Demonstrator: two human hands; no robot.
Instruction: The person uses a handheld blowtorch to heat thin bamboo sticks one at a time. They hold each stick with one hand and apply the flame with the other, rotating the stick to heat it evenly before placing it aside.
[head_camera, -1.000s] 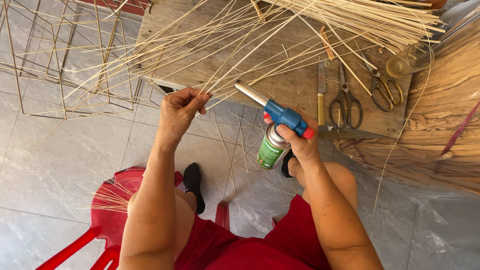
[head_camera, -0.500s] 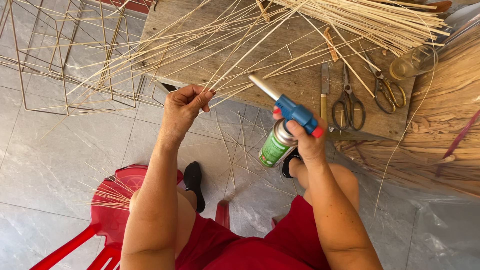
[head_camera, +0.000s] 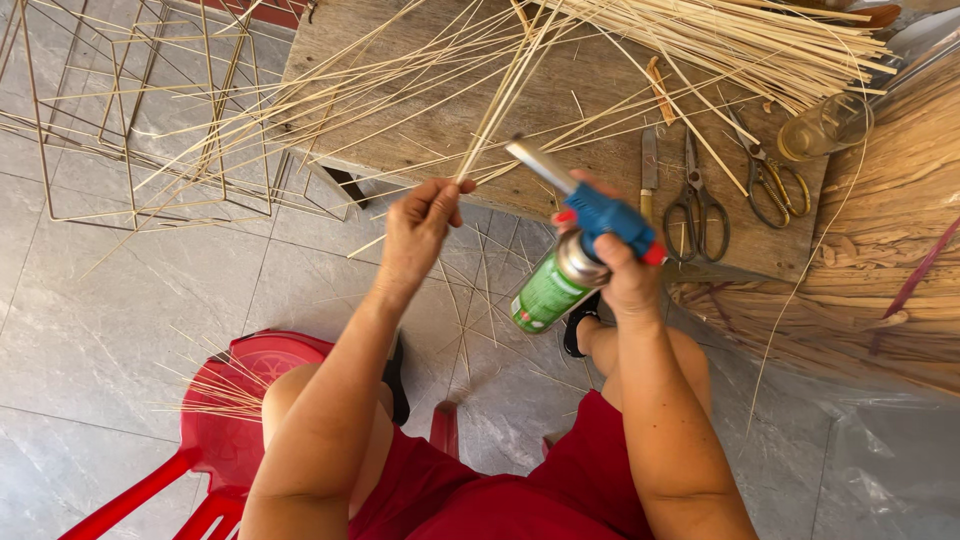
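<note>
Left hand (head_camera: 420, 225) pinches a few thin bamboo strips (head_camera: 500, 100) — right hand (head_camera: 625, 275) wraps its grip round a blue-headed gas torch (head_camera: 575, 240). No flame shows; most strips lie loose on the wooden surface (head_camera: 420, 120) — work barely begun, I'd judge.

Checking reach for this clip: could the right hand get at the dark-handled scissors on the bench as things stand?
Probably not right away. The right hand is full, gripping a gas torch. The dark-handled scissors lie uncovered on the wooden bench just beyond it, with only a few thin bamboo strips nearby.
</note>
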